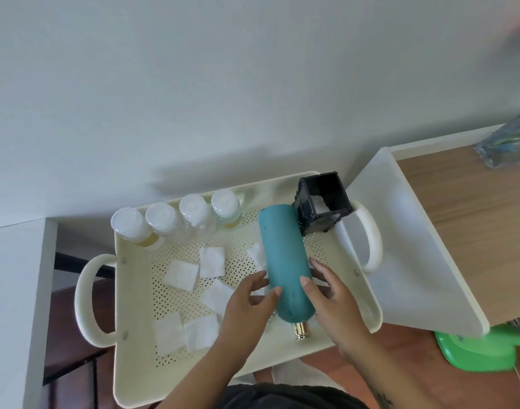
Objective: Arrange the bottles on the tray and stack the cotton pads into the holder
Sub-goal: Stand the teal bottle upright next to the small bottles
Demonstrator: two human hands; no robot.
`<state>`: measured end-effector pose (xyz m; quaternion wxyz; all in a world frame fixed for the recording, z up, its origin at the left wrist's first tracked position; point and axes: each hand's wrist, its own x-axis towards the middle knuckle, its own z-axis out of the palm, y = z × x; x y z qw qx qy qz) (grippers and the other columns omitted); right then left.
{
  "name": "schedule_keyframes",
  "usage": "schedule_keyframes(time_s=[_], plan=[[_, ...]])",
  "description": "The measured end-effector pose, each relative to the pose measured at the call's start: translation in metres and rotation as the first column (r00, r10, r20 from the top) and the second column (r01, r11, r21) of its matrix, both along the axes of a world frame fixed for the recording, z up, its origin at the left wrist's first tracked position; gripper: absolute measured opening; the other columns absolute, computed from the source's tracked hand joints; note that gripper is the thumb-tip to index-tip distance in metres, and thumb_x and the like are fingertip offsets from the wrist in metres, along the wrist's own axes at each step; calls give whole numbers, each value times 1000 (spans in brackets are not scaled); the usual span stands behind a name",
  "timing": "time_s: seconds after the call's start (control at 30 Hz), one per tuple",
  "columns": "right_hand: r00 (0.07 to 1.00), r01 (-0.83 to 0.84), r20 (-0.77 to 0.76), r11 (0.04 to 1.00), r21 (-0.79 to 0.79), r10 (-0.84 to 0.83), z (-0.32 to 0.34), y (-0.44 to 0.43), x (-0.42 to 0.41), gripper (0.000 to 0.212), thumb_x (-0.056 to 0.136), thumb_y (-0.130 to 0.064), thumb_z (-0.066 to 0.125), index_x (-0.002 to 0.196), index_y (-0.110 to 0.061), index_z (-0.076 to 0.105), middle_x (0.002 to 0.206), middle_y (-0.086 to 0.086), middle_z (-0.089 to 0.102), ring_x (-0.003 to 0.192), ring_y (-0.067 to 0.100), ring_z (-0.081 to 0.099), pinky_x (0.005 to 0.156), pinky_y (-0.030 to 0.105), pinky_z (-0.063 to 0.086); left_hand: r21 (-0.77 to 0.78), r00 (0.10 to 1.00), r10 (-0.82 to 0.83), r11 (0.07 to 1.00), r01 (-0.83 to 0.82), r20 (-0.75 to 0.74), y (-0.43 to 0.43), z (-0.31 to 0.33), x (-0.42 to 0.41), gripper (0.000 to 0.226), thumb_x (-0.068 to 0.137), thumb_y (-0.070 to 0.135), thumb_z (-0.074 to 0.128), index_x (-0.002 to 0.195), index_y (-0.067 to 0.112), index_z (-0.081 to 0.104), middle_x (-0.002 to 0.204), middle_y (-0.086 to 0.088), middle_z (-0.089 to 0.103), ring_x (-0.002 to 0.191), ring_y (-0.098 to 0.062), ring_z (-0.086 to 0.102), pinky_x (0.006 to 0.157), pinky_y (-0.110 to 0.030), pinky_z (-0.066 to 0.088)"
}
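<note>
Both hands hold the teal bottle (285, 261) in the middle of the frame: the left hand (250, 305) and right hand (332, 299) curl their fingers around its sides. It tilts over the tray (134, 335). Four small bottles (176, 216) stand at the upper left, and white pads (182, 274) lie loose below them.

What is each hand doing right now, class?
Left hand: fingers curled against the teal bottle, gripping its left side.
Right hand: fingers on the bottle's right side, gripping it too.

- Teal bottle (285, 267) is gripped at frame centre by left hand (247, 305) and right hand (332, 299), gold cap toward bottom.
- Four clear bottles (176, 219) are lined along cream tray (129, 364) far edge.
- Cotton pads (182, 274) are scattered left-centre.
- Black holder (322, 202) is seen upper right of the tray, touching the teal bottle.
</note>
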<state>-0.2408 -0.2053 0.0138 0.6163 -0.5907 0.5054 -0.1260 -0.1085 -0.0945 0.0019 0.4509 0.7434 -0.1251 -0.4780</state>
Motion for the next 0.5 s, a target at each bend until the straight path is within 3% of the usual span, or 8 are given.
schedule_keyframes(time_s=[0.07, 0.2, 0.33, 0.5], plan=[[1000, 7, 8, 999, 42, -8, 1, -1, 1, 37, 89, -37, 66, 119, -55, 54, 123, -22, 62, 102, -5, 64, 76, 17, 56, -16, 999, 21, 1000, -21, -30, -2, 0, -4, 42, 84, 46, 69, 124, 44, 55, 116, 24, 66, 90, 1, 69, 70, -17, 55], [998, 39, 51, 991, 130, -46, 5, -3, 5, 37, 88, -31, 68, 114, -54, 57, 116, -20, 65, 96, -4, 66, 74, 18, 56, -55, 987, 68, 996, -77, -144, -5, 2, -9, 56, 79, 47, 69, 133, 42, 54, 117, 15, 70, 97, -10, 72, 92, -43, 56], [997, 12, 76, 990, 142, -23, 17, -2, 8, 39, 89, -32, 67, 118, -56, 55, 116, -22, 63, 92, -6, 66, 72, 16, 55, -64, 979, 113, 990, -125, -170, -6, 11, -4, 63, 74, 52, 72, 134, 39, 55, 113, 12, 73, 97, -13, 73, 93, -44, 55], [993, -6, 117, 987, 162, -13, 32, -8, 15, 38, 86, -37, 68, 120, -53, 60, 118, -17, 65, 100, 4, 67, 93, 33, 55, -99, 980, 121, 986, -137, -156, -7, 33, 15, 63, 74, 54, 73, 131, 32, 60, 109, 9, 76, 98, -15, 73, 98, -47, 52]])
